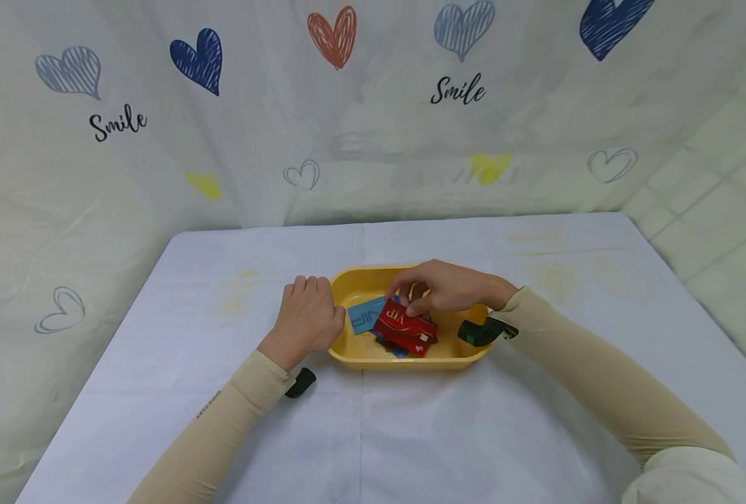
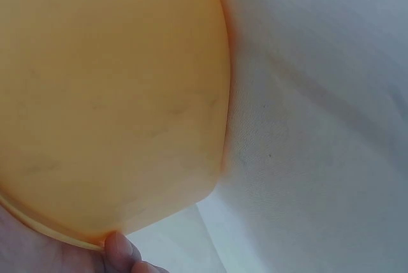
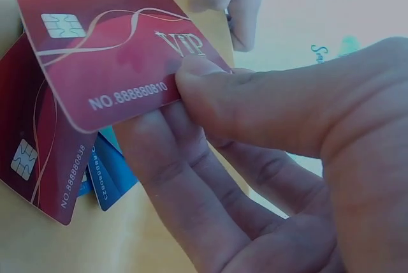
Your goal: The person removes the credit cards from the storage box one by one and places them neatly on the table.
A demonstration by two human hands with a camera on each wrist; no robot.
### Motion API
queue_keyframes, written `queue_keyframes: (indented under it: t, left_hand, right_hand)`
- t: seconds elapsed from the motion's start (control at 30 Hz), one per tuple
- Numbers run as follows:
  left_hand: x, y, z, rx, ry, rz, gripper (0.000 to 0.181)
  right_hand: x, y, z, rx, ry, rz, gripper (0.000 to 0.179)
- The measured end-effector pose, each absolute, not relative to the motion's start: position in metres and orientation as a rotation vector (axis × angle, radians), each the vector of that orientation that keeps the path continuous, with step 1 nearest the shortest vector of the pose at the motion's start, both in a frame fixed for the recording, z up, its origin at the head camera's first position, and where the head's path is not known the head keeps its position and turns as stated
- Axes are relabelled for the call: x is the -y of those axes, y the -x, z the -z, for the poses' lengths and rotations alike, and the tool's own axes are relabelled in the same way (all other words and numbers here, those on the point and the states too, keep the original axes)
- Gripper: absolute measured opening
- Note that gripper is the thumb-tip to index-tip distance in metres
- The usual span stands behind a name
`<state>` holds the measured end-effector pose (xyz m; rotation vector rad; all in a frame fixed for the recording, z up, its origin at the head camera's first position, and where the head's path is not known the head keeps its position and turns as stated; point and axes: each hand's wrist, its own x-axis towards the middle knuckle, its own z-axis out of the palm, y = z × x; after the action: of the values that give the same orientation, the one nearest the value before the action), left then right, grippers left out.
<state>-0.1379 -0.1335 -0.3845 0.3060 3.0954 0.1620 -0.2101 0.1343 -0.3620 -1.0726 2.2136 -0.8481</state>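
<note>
A yellow plastic tray (image 1: 411,364) stands on the table with several cards in it. My left hand (image 1: 308,318) grips the tray's left rim, its fingers curled over the edge; the left wrist view shows the tray's outer wall (image 2: 121,94) close up. Over the tray, my right hand (image 1: 445,285) pinches a red VIP card (image 3: 115,50) between thumb and fingers. Below it lie another red card (image 3: 48,139) and blue cards (image 3: 111,174), partly overlapping. A light blue VIP card (image 1: 364,315) rests at the tray's left side.
A white cloth covers the table (image 1: 360,434). Behind it hangs a pale curtain (image 1: 373,126) printed with hearts and "Smile". Dark wrist cameras are strapped below both sleeves, the right one (image 1: 476,332) over the tray's right end.
</note>
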Motion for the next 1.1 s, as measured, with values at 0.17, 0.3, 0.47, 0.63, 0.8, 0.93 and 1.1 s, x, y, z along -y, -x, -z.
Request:
queue_keyframes:
  t: [0.17, 0.3, 0.47, 0.63, 0.8, 0.93, 1.1]
  left_hand:
    - [0.133, 0.138, 0.385, -3.098, -0.302, -0.169, 0.025]
    - [0.132, 0.137, 0.385, -3.103, -0.305, -0.173, 0.025]
    - [0.132, 0.137, 0.386, -3.107, -0.308, -0.176, 0.025]
    - [0.131, 0.136, 0.387, -3.112, -0.305, -0.176, 0.026]
    - [0.131, 0.135, 0.386, -3.114, -0.299, -0.179, 0.026]
    - [0.131, 0.135, 0.386, -3.113, -0.297, -0.172, 0.027]
    - [0.130, 0.135, 0.385, -3.106, -0.290, -0.171, 0.028]
  right_hand:
    - [-0.138, 0.209, 0.360, -2.231, 1.061, 0.878, 0.031]
    - [-0.141, 0.208, 0.360, -2.243, 1.059, 0.901, 0.031]
    - [-0.144, 0.208, 0.361, -2.251, 1.036, 0.930, 0.032]
    - [-0.148, 0.208, 0.360, -2.270, 1.024, 0.957, 0.032]
    - [-0.151, 0.207, 0.356, -2.290, 1.008, 0.988, 0.032]
    - [-0.154, 0.206, 0.353, -2.277, 0.976, 1.043, 0.032]
    - [-0.157, 0.205, 0.352, -2.254, 0.953, 1.104, 0.034]
